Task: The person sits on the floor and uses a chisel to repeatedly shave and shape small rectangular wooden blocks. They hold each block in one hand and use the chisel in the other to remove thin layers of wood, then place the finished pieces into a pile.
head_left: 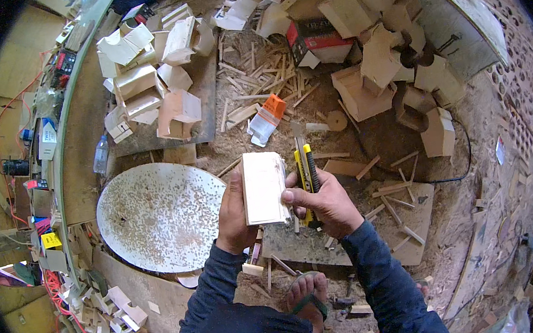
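Observation:
A pale wooden block-like piece (263, 187) is held in front of me, its bright flat face up and its right edge rough. My left hand (232, 215) is closed around its left side, the fingers mostly hidden beneath it. My right hand (329, 204) grips a yellow and black utility knife (308, 172), blade end pointing away from me. The right thumb presses against the right edge of the wooden piece. Just beyond the hands lies an orange and white packet (267, 121) among wood strips.
A white oval board (161, 218) speckled with wood bits lies at left. Curved-cut wooden boxes are piled at far left (179, 114) and far right (378, 67). Thin offcut strips (404, 220) litter the dusty floor. A dark cable (469, 151) curves at right. My sandalled foot (308, 290) is below.

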### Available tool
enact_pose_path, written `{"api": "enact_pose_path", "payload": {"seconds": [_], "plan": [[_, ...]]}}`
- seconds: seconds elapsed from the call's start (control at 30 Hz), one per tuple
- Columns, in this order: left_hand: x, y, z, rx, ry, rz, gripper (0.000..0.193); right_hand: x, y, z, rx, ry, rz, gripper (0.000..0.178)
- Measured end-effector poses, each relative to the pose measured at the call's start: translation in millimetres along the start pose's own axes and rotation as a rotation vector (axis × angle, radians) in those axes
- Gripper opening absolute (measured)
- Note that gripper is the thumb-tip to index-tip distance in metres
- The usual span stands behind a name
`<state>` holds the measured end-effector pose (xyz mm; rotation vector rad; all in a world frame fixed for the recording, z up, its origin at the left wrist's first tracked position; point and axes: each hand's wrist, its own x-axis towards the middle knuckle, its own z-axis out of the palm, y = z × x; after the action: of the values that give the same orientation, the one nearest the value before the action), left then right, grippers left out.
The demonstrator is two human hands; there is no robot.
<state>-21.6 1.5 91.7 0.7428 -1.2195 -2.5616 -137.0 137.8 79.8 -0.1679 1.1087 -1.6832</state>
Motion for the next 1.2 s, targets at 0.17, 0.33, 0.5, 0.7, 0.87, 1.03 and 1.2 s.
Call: {"api": "enact_pose_path", "payload": {"seconds": [0.17, 0.33, 0.5, 0.7, 0.87, 1.03, 1.2], "plan": [[-5, -4, -11, -0.178, 0.056, -0.095, 0.046, -18, 5, 2, -0.664, 0.183, -0.463, 0.026], [-9, -17, -19, -0.169, 0.058, -0.205, 0.049, -34, 0, -14, -1.533, 0.106, -0.904, 0.020], [-21, -23, -21, -0.050, -0.036, -0.293, 0.057, -33, -17, -28, -1.617, 0.092, -0.867, 0.029], [-27, -28, -19, -0.241, 0.015, -0.347, 0.051, -33, -30, -35, -1.716, 0.049, -0.942, 0.017], [-31, -26, -17, -0.151, 0.151, -0.378, 0.042, -26, -25, -57, -1.643, -0.022, -0.865, 0.024], [-28, -21, -15, -0.108, 0.156, -0.395, 0.039, -4, -9, -84, -1.514, 0.040, -0.826, 0.037], [-30, -17, -21, 0.505, -0.064, -0.270, 0.043, -5, -11, -112, -1.322, 0.377, -0.518, 0.042]]}}
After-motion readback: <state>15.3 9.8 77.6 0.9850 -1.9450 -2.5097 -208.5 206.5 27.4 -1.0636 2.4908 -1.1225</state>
